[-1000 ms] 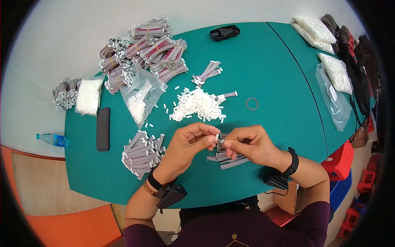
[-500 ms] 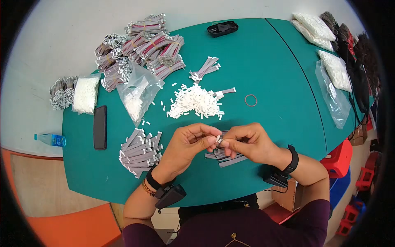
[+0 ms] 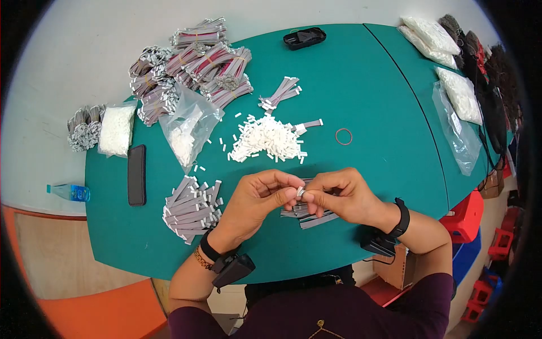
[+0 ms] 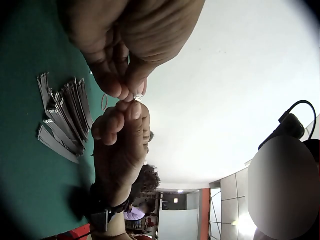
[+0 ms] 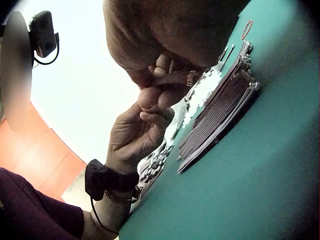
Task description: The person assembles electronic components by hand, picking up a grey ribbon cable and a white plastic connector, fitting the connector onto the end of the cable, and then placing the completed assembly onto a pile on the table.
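Thumb and fingers of my left hand (image 3: pixel 261 198) pinch a small white connector piece (image 3: pixel 300 191) in the head view. My right hand (image 3: pixel 344 195) meets it fingertip to fingertip and pinches a short flat ribbon cable (image 5: pixel 172 78), whose far end shows under the palm in the right wrist view. The joint between piece and cable is mostly covered by fingertips. Beneath the right hand lies a stack of grey ribbon cables (image 3: pixel 317 219). A heap of white pieces (image 3: pixel 266 139) lies beyond both hands. Left of the left hand is a pile of white-ended cables (image 3: pixel 192 210).
Banded cable bundles (image 3: pixel 197 68) and an opened plastic bag (image 3: pixel 189 130) lie at the back left. A black phone (image 3: pixel 136 175) is on the left. A rubber band (image 3: pixel 344 137) and a black case (image 3: pixel 305 38) lie on the green table (image 3: pixel 384 113). Filled bags (image 3: pixel 460 96) lie right.
The head view has shifted slightly. Both hands stay together, and the white piece between the fingertips has turned a little and sits nearer the right fingertips.
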`<state>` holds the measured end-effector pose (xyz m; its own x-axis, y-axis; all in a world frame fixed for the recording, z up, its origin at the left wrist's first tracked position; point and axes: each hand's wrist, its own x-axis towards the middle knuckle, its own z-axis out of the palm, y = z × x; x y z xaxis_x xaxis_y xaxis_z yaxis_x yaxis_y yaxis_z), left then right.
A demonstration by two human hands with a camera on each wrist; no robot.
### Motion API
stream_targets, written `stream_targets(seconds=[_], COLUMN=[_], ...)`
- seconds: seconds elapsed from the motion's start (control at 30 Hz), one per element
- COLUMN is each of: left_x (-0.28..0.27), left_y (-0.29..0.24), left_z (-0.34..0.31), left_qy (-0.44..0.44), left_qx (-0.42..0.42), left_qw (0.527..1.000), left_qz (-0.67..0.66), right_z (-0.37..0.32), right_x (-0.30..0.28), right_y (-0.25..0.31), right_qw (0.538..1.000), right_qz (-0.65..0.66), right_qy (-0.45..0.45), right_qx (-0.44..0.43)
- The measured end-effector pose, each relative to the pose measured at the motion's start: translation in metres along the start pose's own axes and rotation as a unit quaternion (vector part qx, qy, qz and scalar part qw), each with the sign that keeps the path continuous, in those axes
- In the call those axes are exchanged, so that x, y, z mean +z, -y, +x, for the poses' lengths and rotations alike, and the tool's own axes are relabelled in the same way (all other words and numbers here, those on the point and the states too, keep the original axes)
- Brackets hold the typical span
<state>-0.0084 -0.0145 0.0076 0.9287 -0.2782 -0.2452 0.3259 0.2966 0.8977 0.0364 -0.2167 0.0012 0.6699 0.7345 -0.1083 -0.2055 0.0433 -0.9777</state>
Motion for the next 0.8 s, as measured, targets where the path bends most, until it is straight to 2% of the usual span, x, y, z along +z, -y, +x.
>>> stream_targets(seconds=[0.8], left_x=[-0.0004], left_y=[0.0004], left_z=[-0.0004], left_qy=[0.004], left_qx=[-0.01], left_qw=[1.0], left_qz=[0.0], right_z=[-0.0018], right_x=[0.0024], right_y=[0.0043], right_qw=[1.0], right_qz=[0.002], right_qy=[-0.005], right_qx=[0.005])
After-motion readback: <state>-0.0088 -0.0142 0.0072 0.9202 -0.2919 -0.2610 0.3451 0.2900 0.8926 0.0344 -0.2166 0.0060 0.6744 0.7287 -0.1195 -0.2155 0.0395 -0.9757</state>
